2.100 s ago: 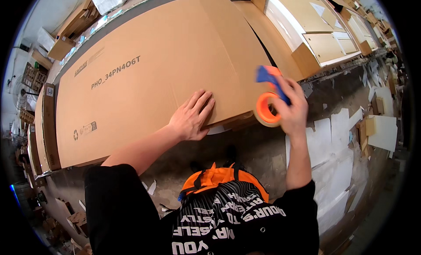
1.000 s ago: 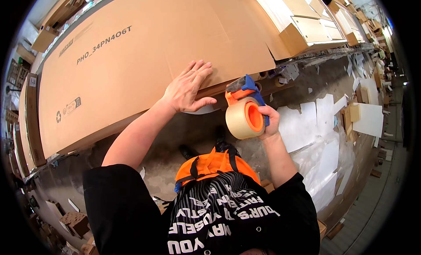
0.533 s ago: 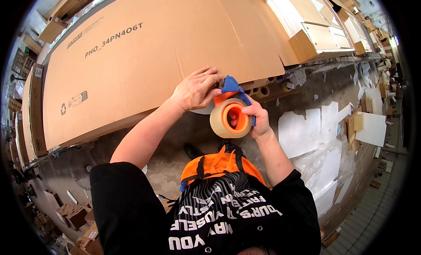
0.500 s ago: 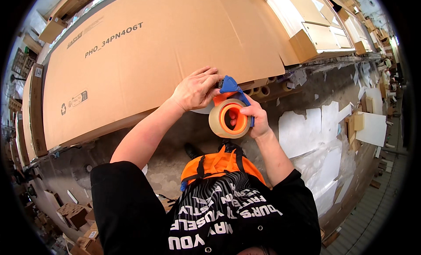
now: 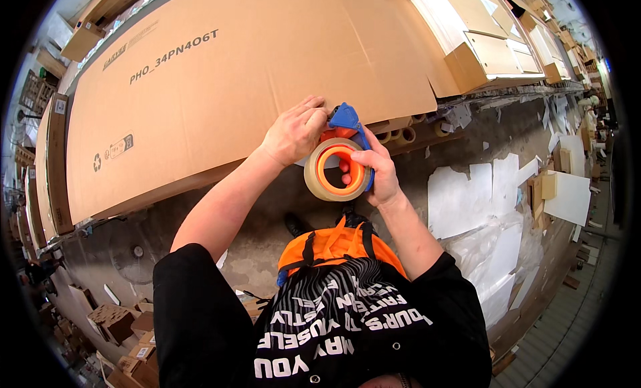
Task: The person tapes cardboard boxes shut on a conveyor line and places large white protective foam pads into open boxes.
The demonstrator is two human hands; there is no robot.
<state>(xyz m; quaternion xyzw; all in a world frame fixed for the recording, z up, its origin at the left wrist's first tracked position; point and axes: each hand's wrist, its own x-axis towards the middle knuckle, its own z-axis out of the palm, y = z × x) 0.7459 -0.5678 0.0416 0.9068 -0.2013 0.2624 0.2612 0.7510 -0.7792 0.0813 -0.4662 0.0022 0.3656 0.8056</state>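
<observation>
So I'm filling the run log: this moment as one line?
right hand: grips tape dispenser | left hand: fingers at its front | large cardboard box: flat behind

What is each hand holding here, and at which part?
The right hand grips the tape dispenser by its blue handle; the left hand touches its front end, seemingly pinching tape.

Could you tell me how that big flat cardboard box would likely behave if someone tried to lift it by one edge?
The flat cardboard box is very wide and thin, so it would probably sag and flex rather than stay rigid. It is likely light for its size but awkward for one person. Its plain surface offers no handles, so the left hand and right hand might slip.
</observation>
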